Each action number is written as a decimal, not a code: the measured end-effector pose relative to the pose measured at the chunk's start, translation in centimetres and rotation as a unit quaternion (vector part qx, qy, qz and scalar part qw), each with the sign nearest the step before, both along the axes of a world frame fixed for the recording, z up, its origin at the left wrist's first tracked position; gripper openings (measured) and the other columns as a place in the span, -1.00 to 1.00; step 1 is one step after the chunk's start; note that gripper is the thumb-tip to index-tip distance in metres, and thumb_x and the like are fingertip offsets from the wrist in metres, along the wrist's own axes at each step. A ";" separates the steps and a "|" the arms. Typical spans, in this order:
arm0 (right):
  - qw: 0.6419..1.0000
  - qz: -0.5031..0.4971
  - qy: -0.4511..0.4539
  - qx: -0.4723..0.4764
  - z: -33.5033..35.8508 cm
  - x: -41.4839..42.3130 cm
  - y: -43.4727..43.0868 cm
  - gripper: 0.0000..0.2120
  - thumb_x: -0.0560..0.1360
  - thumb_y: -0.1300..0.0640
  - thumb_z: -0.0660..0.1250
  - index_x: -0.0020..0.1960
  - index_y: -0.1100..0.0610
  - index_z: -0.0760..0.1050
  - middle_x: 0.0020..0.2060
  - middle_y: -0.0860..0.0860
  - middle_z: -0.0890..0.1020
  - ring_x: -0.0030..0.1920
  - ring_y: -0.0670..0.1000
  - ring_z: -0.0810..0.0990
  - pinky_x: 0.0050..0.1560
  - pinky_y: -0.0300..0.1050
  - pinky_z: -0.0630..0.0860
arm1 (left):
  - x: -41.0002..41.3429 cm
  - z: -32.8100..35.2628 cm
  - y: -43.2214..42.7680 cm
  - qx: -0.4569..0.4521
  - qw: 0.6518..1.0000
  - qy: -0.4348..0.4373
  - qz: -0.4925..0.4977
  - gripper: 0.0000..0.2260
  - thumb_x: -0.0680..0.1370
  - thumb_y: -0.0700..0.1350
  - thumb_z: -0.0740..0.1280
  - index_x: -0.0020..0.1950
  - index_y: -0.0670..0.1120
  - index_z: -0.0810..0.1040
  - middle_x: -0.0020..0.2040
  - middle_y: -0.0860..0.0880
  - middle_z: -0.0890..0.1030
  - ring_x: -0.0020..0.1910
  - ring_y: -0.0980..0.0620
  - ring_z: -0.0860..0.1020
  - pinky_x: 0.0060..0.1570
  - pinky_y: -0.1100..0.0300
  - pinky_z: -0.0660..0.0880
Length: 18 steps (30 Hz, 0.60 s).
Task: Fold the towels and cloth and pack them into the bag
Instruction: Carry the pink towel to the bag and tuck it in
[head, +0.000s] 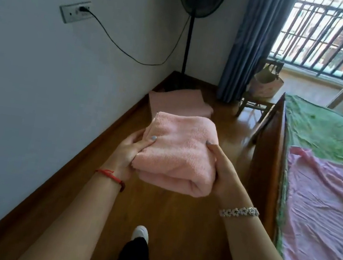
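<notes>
A folded pink towel (179, 151) is held in the air in front of me, over the wooden floor. My left hand (128, 152) grips its left edge with the thumb on top. My right hand (223, 171) grips the right edge, thumb also on top. Farther ahead, a second folded pink towel (179, 104) lies flat near the wall. A woven bag (266, 83) sits on a small wooden stool (254, 106) by the blue curtain. On the bed at right, a pink cloth (324, 206) lies spread out and wrinkled.
The bed with a green sheet (327, 132) and wooden footboard (267, 158) fills the right side. A black standing fan (190, 31) is in the corner, its cord running to a wall socket (76, 11). The wall runs along the left. My foot (140, 233) is on the floor.
</notes>
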State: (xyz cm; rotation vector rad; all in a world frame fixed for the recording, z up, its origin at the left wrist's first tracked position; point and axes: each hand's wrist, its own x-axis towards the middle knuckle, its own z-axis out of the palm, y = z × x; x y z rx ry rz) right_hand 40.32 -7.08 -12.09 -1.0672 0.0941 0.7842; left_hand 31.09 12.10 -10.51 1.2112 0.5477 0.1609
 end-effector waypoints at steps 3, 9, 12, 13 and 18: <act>0.999 -0.044 -0.016 0.009 0.1 4.2 0.1 -0.42 0.44 -0.08 0.35 0.30 0.28 0.42 0.17 0.30 0.56 0.16 0.23 0.58 -0.03 0.04 0.59 | 6.0 -0.1 0.6 -0.010 0.999 -0.006 -0.047 -0.61 0.50 -0.08 0.36 0.32 0.00 0.41 0.10 -0.01 0.60 -0.04 0.05 0.64 -0.29 0.27 0.58; 0.990 -0.134 -0.045 0.000 1.1 12.5 0.9 -0.56 0.50 -0.04 0.29 0.27 0.21 0.44 0.06 0.22 0.64 0.03 0.16 0.65 -0.11 -0.01 0.61 | 18.4 1.0 2.2 -0.051 0.990 -0.028 -0.127 -0.66 0.50 -0.15 0.35 0.26 0.03 0.44 0.08 -0.05 0.63 -0.14 0.07 0.69 -0.29 0.26 0.59; 0.986 -0.160 -0.048 0.014 1.4 16.0 0.7 -0.55 0.50 -0.03 0.28 0.29 0.21 0.43 0.10 0.23 0.62 0.03 0.17 0.65 -0.10 0.00 0.61 | 23.6 1.3 2.4 -0.055 0.982 -0.033 -0.175 -0.65 0.51 -0.16 0.34 0.29 0.01 0.44 0.12 -0.06 0.62 -0.05 0.03 0.67 -0.22 0.22 0.61; 0.985 -0.166 -0.050 0.017 1.4 17.1 0.5 -0.55 0.51 -0.03 0.27 0.30 0.21 0.42 0.11 0.24 0.61 0.03 0.17 0.65 -0.10 0.00 0.61 | 25.1 1.3 2.2 -0.055 0.980 -0.033 -0.189 -0.66 0.52 -0.16 0.34 0.29 0.01 0.45 0.12 -0.06 0.62 -0.03 0.02 0.66 -0.20 0.22 0.61; 0.977 -0.199 -0.068 0.040 1.0 22.8 -0.4 -0.56 0.54 -0.01 0.23 0.32 0.23 0.41 0.09 0.23 0.62 0.03 0.17 0.64 -0.09 -0.01 0.61 | 32.8 0.5 1.5 -0.056 0.971 -0.013 -0.230 -0.63 0.50 -0.16 0.35 0.29 0.02 0.45 0.13 -0.06 0.62 0.04 -0.02 0.64 -0.11 0.17 0.63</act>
